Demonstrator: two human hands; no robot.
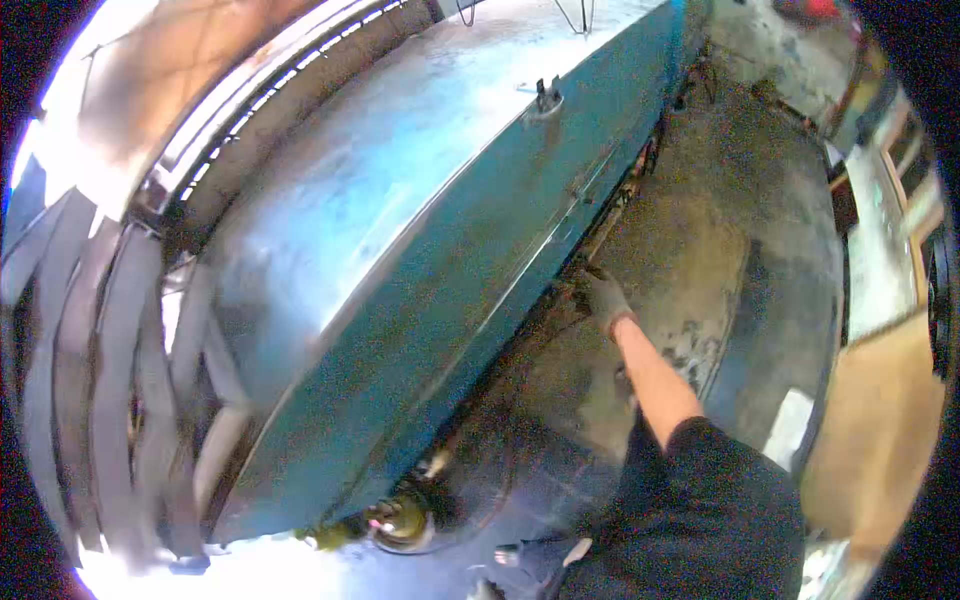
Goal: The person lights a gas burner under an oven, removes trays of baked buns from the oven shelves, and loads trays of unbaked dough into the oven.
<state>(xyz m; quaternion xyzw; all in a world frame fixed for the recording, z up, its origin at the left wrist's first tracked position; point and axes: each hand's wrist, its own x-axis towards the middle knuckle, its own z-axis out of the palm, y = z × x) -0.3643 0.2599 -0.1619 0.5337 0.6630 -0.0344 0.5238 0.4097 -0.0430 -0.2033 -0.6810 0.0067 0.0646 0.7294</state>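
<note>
A long blue-green panel (430,330) slants across the view, below a pale, glare-lit surface (330,170). My right hand (605,300), in a greyish glove, reaches to the dark lower edge of the panel. Its fingers are blurred against dark parts there, so I cannot make out their shape or whether they hold anything. The bare forearm runs back to a black sleeve. A small dark fitting (547,98) stands on the panel's upper edge. My left hand does not show.
Grey strips or bars (110,380) rise at the left. A round yellowish object (402,520) lies by the panel's near end. The stained floor (690,240) extends beyond my hand. A brown board (870,430) and a white piece (790,425) are at the right.
</note>
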